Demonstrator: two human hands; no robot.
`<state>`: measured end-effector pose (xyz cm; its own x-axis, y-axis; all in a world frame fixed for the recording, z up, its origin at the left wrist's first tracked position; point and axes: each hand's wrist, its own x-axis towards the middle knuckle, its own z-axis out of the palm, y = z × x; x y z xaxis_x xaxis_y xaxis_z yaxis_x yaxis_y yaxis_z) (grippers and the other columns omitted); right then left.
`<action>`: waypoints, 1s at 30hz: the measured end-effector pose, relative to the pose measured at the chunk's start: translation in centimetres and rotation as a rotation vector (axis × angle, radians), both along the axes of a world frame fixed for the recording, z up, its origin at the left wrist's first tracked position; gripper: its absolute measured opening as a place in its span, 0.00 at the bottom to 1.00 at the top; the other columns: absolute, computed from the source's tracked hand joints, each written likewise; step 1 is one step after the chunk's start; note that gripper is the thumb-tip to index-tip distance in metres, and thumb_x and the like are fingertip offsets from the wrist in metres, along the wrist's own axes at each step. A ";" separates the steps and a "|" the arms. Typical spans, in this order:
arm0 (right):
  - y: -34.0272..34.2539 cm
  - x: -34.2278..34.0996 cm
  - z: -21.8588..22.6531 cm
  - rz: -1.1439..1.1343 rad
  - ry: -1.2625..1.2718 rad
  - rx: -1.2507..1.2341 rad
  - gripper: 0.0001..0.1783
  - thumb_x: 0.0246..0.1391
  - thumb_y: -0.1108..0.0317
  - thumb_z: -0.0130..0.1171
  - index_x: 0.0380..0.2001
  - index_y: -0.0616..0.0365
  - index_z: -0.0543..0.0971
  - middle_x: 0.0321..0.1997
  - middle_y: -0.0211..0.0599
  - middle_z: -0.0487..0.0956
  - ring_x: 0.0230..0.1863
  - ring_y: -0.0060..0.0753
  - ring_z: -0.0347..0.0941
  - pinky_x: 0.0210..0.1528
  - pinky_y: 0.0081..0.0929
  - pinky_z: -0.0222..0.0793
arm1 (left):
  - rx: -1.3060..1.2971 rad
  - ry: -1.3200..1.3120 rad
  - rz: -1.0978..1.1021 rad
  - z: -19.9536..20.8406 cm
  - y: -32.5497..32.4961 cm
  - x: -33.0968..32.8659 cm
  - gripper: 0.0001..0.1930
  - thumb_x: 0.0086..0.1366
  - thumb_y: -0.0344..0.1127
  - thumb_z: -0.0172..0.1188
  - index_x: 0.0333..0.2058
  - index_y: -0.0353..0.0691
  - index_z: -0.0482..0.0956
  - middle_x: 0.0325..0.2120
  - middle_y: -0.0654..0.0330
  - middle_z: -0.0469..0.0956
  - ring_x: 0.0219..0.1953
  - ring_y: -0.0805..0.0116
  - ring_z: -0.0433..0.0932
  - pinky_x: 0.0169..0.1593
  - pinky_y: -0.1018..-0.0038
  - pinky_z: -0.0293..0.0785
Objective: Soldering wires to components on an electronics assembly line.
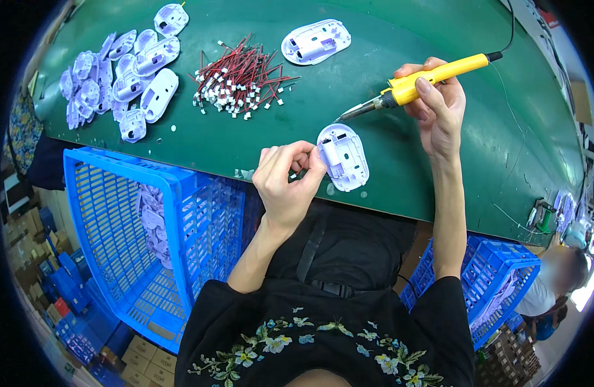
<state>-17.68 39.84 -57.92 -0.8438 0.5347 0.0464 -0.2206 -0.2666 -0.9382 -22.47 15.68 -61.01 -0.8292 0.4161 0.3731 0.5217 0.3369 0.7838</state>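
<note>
My right hand [437,106] is closed round a yellow soldering iron [442,76], its metal tip pointing down and left. The tip ends close to the upper edge of a white oval plastic shell [344,158]; whether they touch I cannot tell. With the fingertips of my left hand [288,177], I pinch this shell at its left side, near the table's front edge. Molded ribs and a dark slot show on its inner face. A similar shell [317,42] lies alone farther back. Left of it spreads a heap of red and black wires with white connectors [235,80].
Several white shells [116,74] are piled at the table's left. A blue plastic basket [126,238] with pale parts stands below the left front edge, another blue basket [481,284] at lower right. The iron's cord [511,26] runs to the back right. A person [555,277] is at far right.
</note>
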 end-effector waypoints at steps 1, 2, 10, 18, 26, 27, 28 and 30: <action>0.1 0.0 -0.1 -0.004 0.006 -0.004 0.17 0.58 0.70 0.64 0.46 0.59 0.69 0.41 0.51 0.82 0.21 0.13 0.66 0.21 0.10 0.61 | -0.004 0.008 0.000 0.0 -0.1 0.0 0.05 0.52 0.21 0.68 0.28 0.35 0.81 0.18 0.64 0.76 0.21 0.75 0.70 0.28 0.77 0.65; 0.1 0.1 0.0 -0.004 0.015 -0.009 0.17 0.58 0.70 0.64 0.46 0.59 0.69 0.41 0.51 0.82 0.21 0.13 0.66 0.21 0.10 0.61 | -0.018 -0.005 -0.006 0.1 -0.3 0.0 0.06 0.53 0.21 0.68 0.30 0.35 0.81 0.19 0.64 0.76 0.21 0.75 0.70 0.28 0.77 0.66; 0.5 0.6 0.4 -0.081 0.005 -0.079 0.16 0.61 0.69 0.60 0.49 0.57 0.67 0.43 0.51 0.82 0.18 0.09 0.60 0.22 0.10 0.61 | -0.045 -0.169 -0.055 2.5 -2.4 0.7 0.09 0.60 0.23 0.65 0.40 0.34 0.81 0.26 0.60 0.81 0.27 0.73 0.77 0.34 0.77 0.72; 1.0 1.2 -0.2 -0.094 0.002 -0.059 0.13 0.63 0.68 0.57 0.48 0.57 0.68 0.43 0.49 0.82 0.18 0.10 0.60 0.21 0.11 0.59 | -0.228 0.147 0.254 10.9 -11.0 0.8 0.05 0.58 0.19 0.65 0.34 0.32 0.82 0.29 0.58 0.82 0.31 0.73 0.79 0.35 0.75 0.73; 0.2 0.7 0.7 -0.060 0.009 -0.099 0.14 0.63 0.67 0.57 0.48 0.56 0.67 0.43 0.51 0.83 0.18 0.11 0.59 0.23 0.13 0.60 | -0.483 0.340 0.950 13.8 -22.7 -3.3 0.10 0.63 0.31 0.65 0.41 0.31 0.82 0.36 0.52 0.81 0.36 0.62 0.79 0.42 0.68 0.75; 0.1 0.7 0.8 -0.063 0.016 -0.096 0.14 0.63 0.67 0.57 0.48 0.56 0.67 0.43 0.51 0.83 0.19 0.11 0.59 0.23 0.14 0.60 | -0.755 0.398 0.956 12.7 -23.4 -4.0 0.12 0.64 0.34 0.65 0.42 0.32 0.82 0.39 0.50 0.79 0.39 0.56 0.79 0.44 0.64 0.75; 0.2 0.6 0.8 -0.066 0.026 -0.100 0.14 0.63 0.67 0.57 0.48 0.56 0.66 0.44 0.52 0.83 0.19 0.12 0.59 0.24 0.14 0.61 | -1.032 0.462 0.950 12.0 -23.4 -4.6 0.15 0.64 0.38 0.65 0.44 0.33 0.82 0.43 0.47 0.77 0.43 0.51 0.78 0.47 0.61 0.74; 0.3 0.6 0.8 -0.076 0.030 -0.084 0.14 0.64 0.67 0.57 0.48 0.56 0.66 0.44 0.52 0.83 0.19 0.12 0.59 0.24 0.14 0.61 | -0.877 0.439 0.862 10.5 -21.3 -5.6 0.17 0.64 0.42 0.65 0.46 0.36 0.81 0.46 0.46 0.76 0.50 0.48 0.76 0.53 0.57 0.72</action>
<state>-17.12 40.19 -57.09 -0.7998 0.5999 0.0235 -0.2707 -0.3254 -0.9060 -28.05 -5.58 -50.46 -0.8288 0.0568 0.5566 0.0376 0.9982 -0.0459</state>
